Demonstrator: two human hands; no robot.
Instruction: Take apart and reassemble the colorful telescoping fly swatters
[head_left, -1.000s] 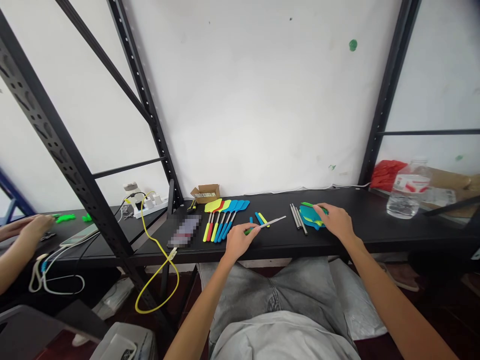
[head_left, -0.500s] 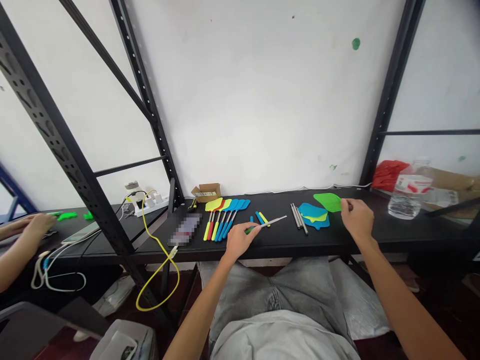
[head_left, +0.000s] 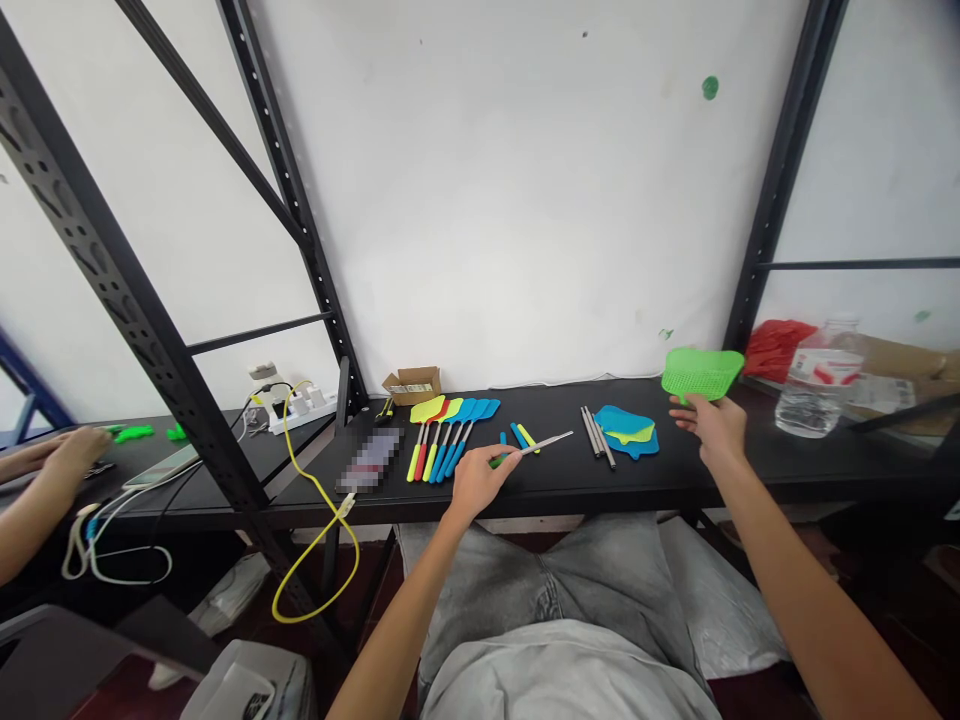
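Note:
My left hand (head_left: pixel 484 478) is closed around a green swatter handle (head_left: pixel 498 461), whose metal rod (head_left: pixel 553 440) points right over the black table. Pinched at its lower edge, a green fly swatter head (head_left: pixel 703 372) stands up above my right hand (head_left: pixel 718 432), its mesh facing me. Between my hands lie metal rods (head_left: pixel 598 437) and a small pile of blue swatter heads (head_left: pixel 624 416) with a yellow-green head (head_left: pixel 631 435) among them. Loose blue and yellow handles (head_left: pixel 528 437) rest just beyond my left hand. Left of it, several fly swatters (head_left: pixel 450 440) with heads attached lie in a row.
A small cardboard box (head_left: pixel 414 386) and a blurred phone (head_left: pixel 371 460) are at the left, by a yellow cable (head_left: pixel 355 560). A water bottle (head_left: pixel 817 385) and red bag (head_left: pixel 778 348) stand at the right. Another person's hands (head_left: pixel 71 455) work beyond the black rack post (head_left: pixel 150 290).
My right hand has turned the green swatter head from lying sideways to upright, moving it slightly right and up. My left hand has stayed in place with the handle.

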